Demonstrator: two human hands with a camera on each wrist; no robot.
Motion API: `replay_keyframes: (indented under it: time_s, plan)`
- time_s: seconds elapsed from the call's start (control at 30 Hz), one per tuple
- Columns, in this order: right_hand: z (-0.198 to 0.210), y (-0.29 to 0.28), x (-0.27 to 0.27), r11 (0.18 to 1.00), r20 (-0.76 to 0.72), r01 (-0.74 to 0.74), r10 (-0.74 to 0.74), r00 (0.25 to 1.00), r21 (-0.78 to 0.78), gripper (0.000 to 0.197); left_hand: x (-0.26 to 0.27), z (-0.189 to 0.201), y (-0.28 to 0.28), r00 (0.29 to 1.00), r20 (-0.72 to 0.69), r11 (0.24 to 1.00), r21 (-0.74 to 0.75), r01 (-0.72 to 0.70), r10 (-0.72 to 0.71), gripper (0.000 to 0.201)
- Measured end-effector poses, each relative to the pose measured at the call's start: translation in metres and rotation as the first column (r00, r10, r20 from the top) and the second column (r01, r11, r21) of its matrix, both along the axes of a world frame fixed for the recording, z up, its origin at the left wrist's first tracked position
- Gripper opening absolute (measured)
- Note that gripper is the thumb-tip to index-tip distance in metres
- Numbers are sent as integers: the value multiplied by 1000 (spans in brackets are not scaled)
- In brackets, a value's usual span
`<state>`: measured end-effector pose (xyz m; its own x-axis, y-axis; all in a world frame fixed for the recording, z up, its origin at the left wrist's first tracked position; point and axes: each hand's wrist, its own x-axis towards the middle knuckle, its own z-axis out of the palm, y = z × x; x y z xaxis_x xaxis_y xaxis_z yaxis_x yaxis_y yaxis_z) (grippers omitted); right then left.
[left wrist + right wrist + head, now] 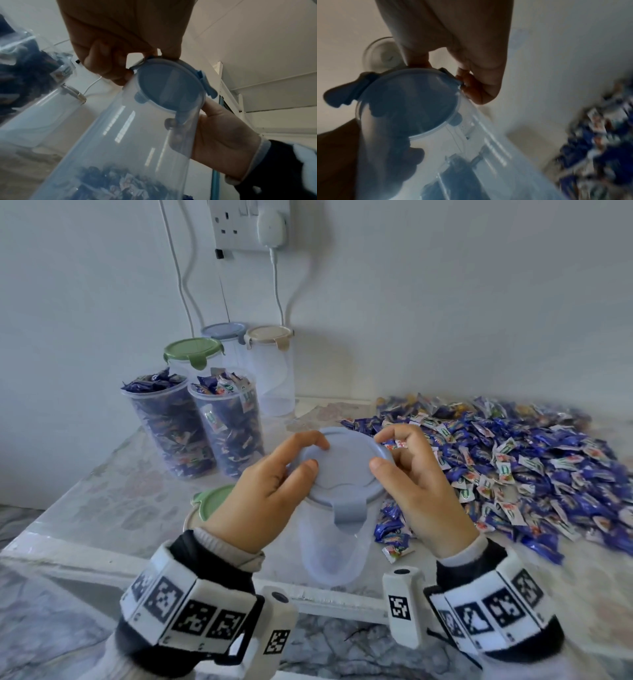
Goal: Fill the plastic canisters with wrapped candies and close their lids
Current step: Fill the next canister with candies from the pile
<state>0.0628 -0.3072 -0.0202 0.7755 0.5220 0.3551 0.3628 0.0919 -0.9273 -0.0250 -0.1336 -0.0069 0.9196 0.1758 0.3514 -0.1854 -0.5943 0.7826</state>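
A clear plastic canister [332,553] stands near the table's front edge and looks empty in the head view. On its mouth sits a light blue lid [342,463], and the lid's front clip [349,513] hangs down unlatched. My left hand [315,453] grips the lid's left rim with curled fingers [109,70] and thumb. On the opposite rim my right hand [380,450] pinches the lid [412,102], its fingers [479,88] at a side clip. A big pile of blue wrapped candies [513,467] covers the table to the right.
Two open canisters [168,426] [229,422] heaped with candies stand at the back left. Behind them are three closed canisters with green [193,350], blue [222,331] and beige [269,335] lids. A loose green lid [212,501] lies behind my left hand. Cables hang down the wall.
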Motion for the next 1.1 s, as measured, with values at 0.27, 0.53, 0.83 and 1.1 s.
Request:
replay_keyframes:
  time_s: [0.27,0.53,0.83,1.1]
  plan:
    - [1,0,6,986,1,93,-94,996,136,10,7,0,-3,998,56,998,34,-44,42,22]
    - [4,-6,2,976,219,154,-186,958,154,19,3,9,0,986,166,995,101,11,-27,32]
    - [-13,-1,-1,965,45,56,-69,997,257,60,4,15,-4,945,325,885,-427,186,-41,22]
    - [-55,2,55,999,38,3,-2,999,-48,39,-29,20,33,830,357,779,-611,-140,429,28]
